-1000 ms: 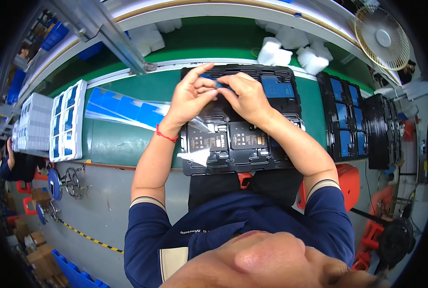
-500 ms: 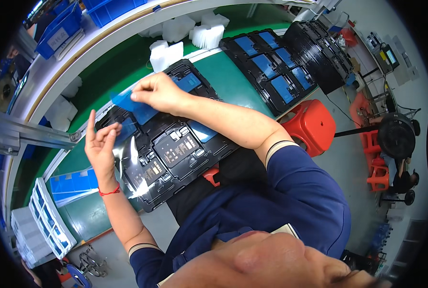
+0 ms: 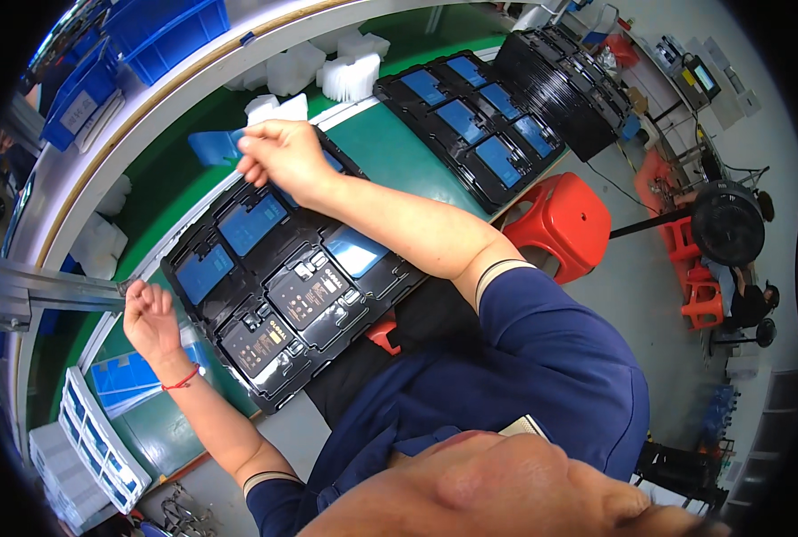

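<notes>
Blue film sheet (image 3: 213,146) pinched in right hand (image 3: 283,157) above black tray (image 3: 274,295)

Bright, even overhead light; soft shadows, mild glare beside the fingers (image 3: 254,166); strong fisheye bending, dark rim.

We see a green-topped workbench (image 3: 390,143) curving under a pale shelf rail with blue storage bins (image 3: 162,36) above. Beside it on the grey floor (image 3: 640,268) stand a red plastic stool (image 3: 564,219), a black pedestal fan (image 3: 728,224) and further red stools (image 3: 699,300).
</notes>
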{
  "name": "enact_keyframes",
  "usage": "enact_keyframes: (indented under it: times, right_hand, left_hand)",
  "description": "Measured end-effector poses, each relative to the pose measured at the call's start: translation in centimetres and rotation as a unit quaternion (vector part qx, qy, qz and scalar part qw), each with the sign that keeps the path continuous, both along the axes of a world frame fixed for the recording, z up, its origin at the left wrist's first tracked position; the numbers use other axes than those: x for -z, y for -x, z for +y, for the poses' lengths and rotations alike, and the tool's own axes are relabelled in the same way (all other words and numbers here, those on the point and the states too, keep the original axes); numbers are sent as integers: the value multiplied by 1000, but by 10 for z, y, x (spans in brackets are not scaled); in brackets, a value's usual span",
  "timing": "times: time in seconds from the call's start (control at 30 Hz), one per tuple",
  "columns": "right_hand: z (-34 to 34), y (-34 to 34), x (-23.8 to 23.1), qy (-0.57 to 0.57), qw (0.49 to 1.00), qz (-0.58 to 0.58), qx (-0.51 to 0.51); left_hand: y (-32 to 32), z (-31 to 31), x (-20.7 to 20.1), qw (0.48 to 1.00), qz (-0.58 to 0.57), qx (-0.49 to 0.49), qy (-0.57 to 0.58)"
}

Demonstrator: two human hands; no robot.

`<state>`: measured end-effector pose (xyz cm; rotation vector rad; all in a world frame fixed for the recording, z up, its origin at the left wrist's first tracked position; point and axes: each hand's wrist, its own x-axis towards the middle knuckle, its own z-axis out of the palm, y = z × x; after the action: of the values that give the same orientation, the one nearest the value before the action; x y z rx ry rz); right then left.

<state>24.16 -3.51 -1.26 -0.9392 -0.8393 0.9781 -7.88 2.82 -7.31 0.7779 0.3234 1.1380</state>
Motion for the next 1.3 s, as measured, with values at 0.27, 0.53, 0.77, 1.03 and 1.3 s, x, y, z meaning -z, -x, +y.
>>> enact_keyframes:
  times: [0.27,0.53,0.77,1.03,1.3]
  right_hand:
    - [-26,39,8,-429,781,-453,3]
    - [-32,40,4,-90,961,-186,-185]
    - [-24,37,12,40,958,-124,-256]
    - [-26,20,0,37,963,-204,-173]
    - [-106,-15,-8,154,938,-264,-165]
  left_hand:
    - [-22,-32,-17,985,87,149,3]
    - [-31,-36,-18,972,234,-13,-25]
    - [-38,-44,-22,942,323,-20,-88]
    - [-40,-44,-33,935,344,12,-83]
    - [-36,-41,-35,914,397,-51,-70]
